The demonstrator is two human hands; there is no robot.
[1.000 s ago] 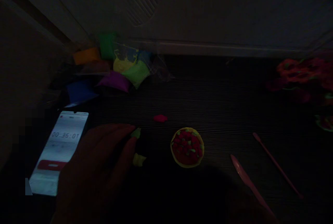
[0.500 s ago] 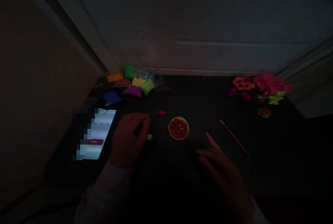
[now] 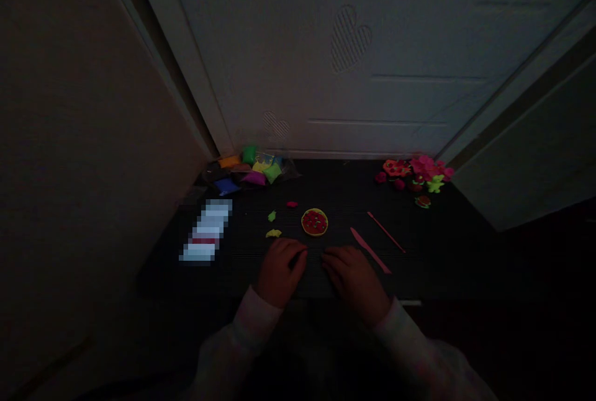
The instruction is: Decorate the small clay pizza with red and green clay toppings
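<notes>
Grip looks narrow on both sides: the left hand (image 3: 280, 272) curls with thumb and forefinger close together, and the right hand (image 3: 357, 280) bends its fingers inward; in this dim light I cannot tell whether either pinches something small. Both lie at the near edge of the counter (image 3: 339, 196), fingertips facing each other across a gap.

Half a second ago the left hand sat over the green piece (image 3: 272, 216); now it has drawn back, leaving that piece and the yellow piece (image 3: 274, 233) in plain sight. The right hand has moved off the pink knife (image 3: 370, 250), which shows whole, with the thin pink stick (image 3: 386, 232) beyond it. The view takes in more of the door (image 3: 288, 35).

Just beyond the hands lies the yellow-rimmed round (image 3: 315, 222), its shallow rim filled with red, green bits scattered on top. The dark pink piece (image 3: 292, 204) is near its far left side. At the far left, clear packets (image 3: 254, 177) hold orange, green, yellow, purple and blue material. Small colourful figures (image 3: 435, 184) cluster at the far right.
</notes>
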